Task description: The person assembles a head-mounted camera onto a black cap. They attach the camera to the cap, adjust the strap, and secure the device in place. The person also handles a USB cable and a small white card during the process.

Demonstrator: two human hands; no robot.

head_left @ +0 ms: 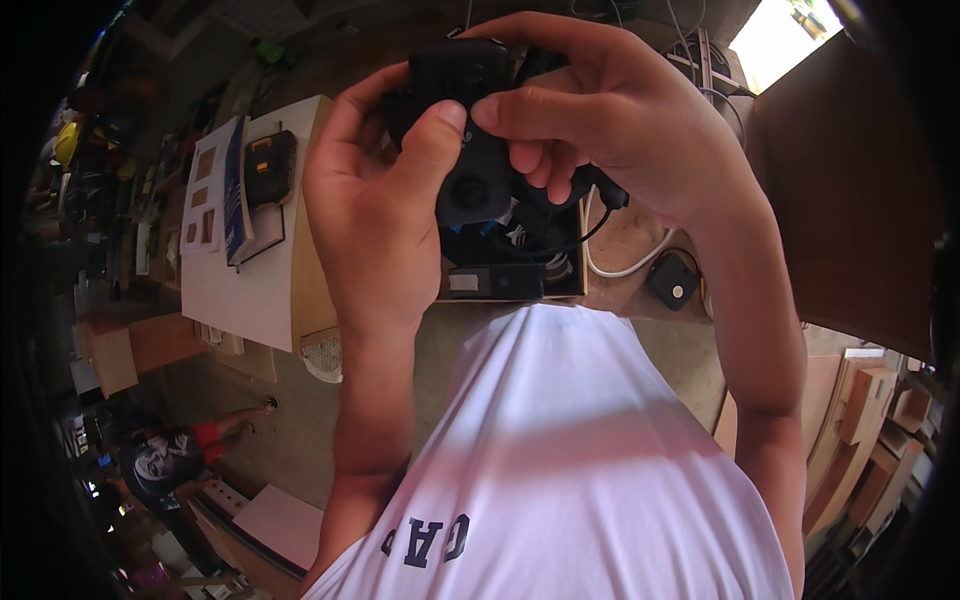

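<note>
Above the open box (584, 270), the left hand (372, 185) is wrapped around a black device (480, 160), the right hand (625, 120) half-curled against it, grip unclear; this seems two-handed handling, next calling for steady left support.

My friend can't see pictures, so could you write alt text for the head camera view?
A person's left hand holds a black device with a round, knob-like part, the right hand close against its upper right, above an open box of dark gadgets. At left, a white tabletop bears a black-and-yellow object.
</note>
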